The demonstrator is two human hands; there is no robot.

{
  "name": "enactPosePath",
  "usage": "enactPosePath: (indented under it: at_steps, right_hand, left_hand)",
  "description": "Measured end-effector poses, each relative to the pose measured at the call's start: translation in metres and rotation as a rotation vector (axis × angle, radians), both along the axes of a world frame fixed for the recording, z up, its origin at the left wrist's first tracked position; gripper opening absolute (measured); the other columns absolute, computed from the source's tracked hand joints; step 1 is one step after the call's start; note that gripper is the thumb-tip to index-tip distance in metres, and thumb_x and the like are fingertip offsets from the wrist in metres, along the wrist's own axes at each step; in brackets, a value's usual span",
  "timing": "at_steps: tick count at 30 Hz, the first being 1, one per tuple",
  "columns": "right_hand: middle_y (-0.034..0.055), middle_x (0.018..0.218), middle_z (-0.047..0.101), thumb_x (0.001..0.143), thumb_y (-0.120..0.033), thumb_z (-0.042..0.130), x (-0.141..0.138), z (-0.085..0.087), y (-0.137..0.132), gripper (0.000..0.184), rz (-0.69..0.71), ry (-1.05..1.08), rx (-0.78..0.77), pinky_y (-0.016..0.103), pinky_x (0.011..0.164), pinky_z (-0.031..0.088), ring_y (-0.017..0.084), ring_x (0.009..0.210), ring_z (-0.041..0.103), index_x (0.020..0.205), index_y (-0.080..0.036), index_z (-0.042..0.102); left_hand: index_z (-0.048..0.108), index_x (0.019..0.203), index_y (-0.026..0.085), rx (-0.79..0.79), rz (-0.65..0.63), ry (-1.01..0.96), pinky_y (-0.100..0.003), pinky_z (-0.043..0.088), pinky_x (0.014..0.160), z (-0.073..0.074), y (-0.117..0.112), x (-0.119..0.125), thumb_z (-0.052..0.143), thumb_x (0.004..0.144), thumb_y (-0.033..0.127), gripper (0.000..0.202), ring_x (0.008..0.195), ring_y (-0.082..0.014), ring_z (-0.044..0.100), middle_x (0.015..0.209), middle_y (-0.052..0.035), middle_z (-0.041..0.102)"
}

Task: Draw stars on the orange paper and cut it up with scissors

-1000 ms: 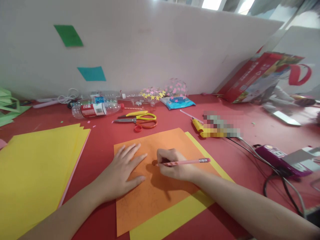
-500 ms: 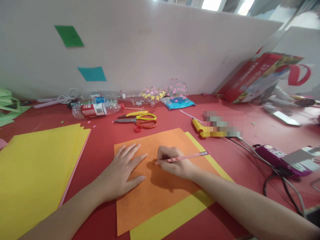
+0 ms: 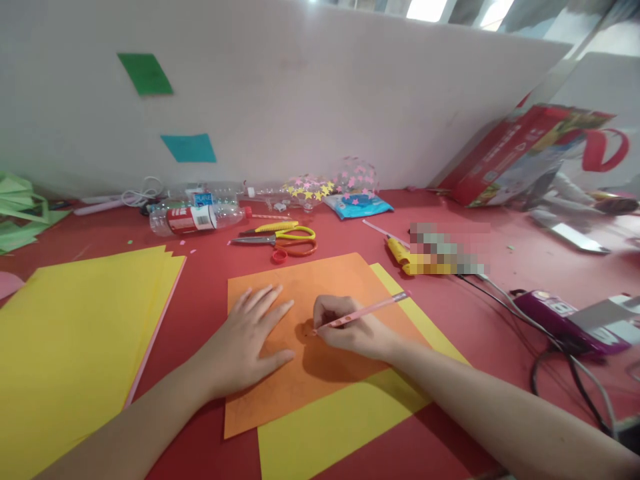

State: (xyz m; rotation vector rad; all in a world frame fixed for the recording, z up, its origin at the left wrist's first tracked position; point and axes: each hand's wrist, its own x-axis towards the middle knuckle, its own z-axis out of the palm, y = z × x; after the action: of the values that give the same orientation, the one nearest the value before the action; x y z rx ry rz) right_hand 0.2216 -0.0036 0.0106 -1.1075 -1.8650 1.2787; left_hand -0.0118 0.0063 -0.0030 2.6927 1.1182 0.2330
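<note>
Here, right hand (image 3: 353, 333), grip narrow around pink pencil (image 3: 375, 307), silver-banded; left hand (image 3: 243, 350) splayed flat on orange sheet (image 3: 315, 277).

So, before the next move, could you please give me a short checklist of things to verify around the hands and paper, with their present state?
1. Pencil held in the right hand: ok.
2. Left hand resting on the orange sheet with fingers spread: ok.
3. Orange sheet lined up with the yellow sheet beneath it: not ok; yellow shows along its right and near edges.
4. Pencil tip touching the paper: cannot tell.
5. Scissors off the orange sheet: ok; they lie beyond its far edge.
</note>
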Motion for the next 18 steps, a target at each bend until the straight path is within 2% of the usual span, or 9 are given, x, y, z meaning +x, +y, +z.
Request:
enactPosePath:
  at_steps: [10,18]
  right_hand:
    - [-0.003,0.063,0.054,0.067,-0.01,0.055,0.0009,-0.0076,0.0005,0.01,0.079,0.013,0.001,0.021,0.051,0.032,0.01,0.056,0.044,0.065,-0.018,0.048]
    - [-0.006,0.058,0.043,0.068,-0.006,0.049,-0.001,-0.0085,0.0007,0.015,0.039,-0.042,0.12,0.021,0.049,0.027,0.009,0.053,0.036,0.065,-0.019,0.042]
  left_hand:
    - [0.038,0.146,0.017,-0.049,0.019,0.082,-0.059,0.016,0.113,0.0037,-0.0008,0.0018,0.04,0.091,0.065,0.073,0.143,-0.0357,0.016,0.157,-0.0161,0.021]
    - [0.039,0.146,0.018,-0.042,0.024,0.054,-0.059,0.017,0.113,0.002,0.0002,0.0015,0.04,0.091,0.065,0.072,0.143,-0.0362,0.017,0.157,-0.0152,0.022]
